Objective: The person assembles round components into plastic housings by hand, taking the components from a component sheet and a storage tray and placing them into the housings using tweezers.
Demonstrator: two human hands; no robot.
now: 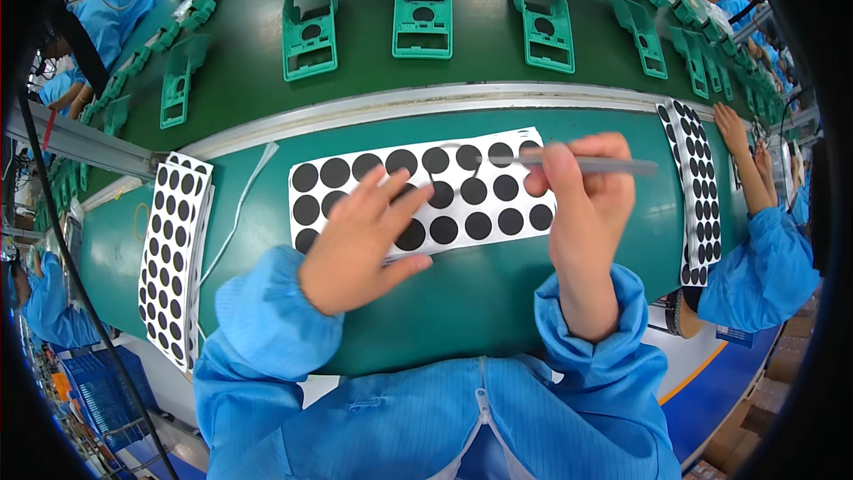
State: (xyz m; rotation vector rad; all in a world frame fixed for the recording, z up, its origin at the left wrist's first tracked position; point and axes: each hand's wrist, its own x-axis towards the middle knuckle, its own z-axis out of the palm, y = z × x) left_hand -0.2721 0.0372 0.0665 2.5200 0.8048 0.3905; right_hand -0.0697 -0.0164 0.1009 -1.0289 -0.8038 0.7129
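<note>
A white sheet of round black stickers point(444, 229) lies before me on the green bench. My left hand point(360, 236) rests over its left part with the fingers spread, covering some of the stickers. Above the sheet's right end, my right hand point(591, 187) is closed around grey metal tweezers point(622, 165). Their tips point left over the upper rows and are smeared by motion. A faint dark curved outline shows near the tips; I cannot tell what it is.
Stacks of similar sticker sheets lie at the left point(173, 258) and right point(697, 187). Beyond a metal rail point(426, 100), green plastic housings point(423, 13) stand along a dark green conveyor point(240, 62). A co-worker's arm point(751, 178) reaches in at the right. A white strip point(238, 213) lies left.
</note>
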